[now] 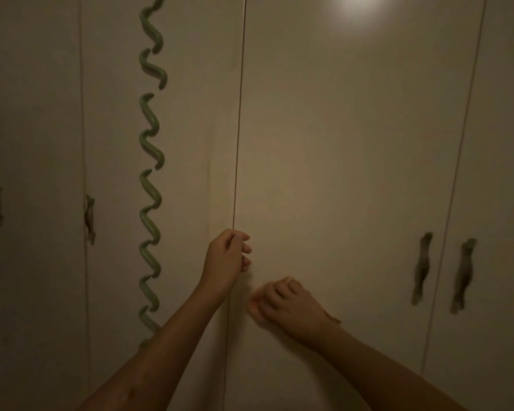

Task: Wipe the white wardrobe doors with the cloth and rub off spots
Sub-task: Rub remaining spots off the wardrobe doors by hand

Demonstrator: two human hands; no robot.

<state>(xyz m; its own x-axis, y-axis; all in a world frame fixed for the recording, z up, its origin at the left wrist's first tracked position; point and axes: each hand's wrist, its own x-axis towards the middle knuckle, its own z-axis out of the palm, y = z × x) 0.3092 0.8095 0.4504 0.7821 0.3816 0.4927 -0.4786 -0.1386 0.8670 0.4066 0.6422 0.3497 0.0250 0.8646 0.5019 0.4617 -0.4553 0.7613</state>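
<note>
Wiping of the wardrobe doors (pixel 339 143), spot-rubbing step. The left hand (pixel 227 256) sits on the seam (pixel 238 143) between two doors, its fingers (pixel 245 250) curled together. It cannot be told whether they pinch a door's edge or merely rest there. The right hand (pixel 285 305), blurred, lies just below and to the right of the left fingers. Its own fingers (pixel 267 295) are bent, with the tips against the door panel and nothing visibly held. The cloth is not in view in either hand, nor anywhere near the fingers. A green wavy strip (pixel 150 173) runs down the door well to the left of the left fingers, and a pair of handles (pixel 422 268) stands well to the right of the right fingers. Judged from this, a spot beside the seam is being worked bare-fingered. The next move calls for bringing the cloth under the right fingers and pressing it flat over that patch while the left hand steadies the door.
</note>
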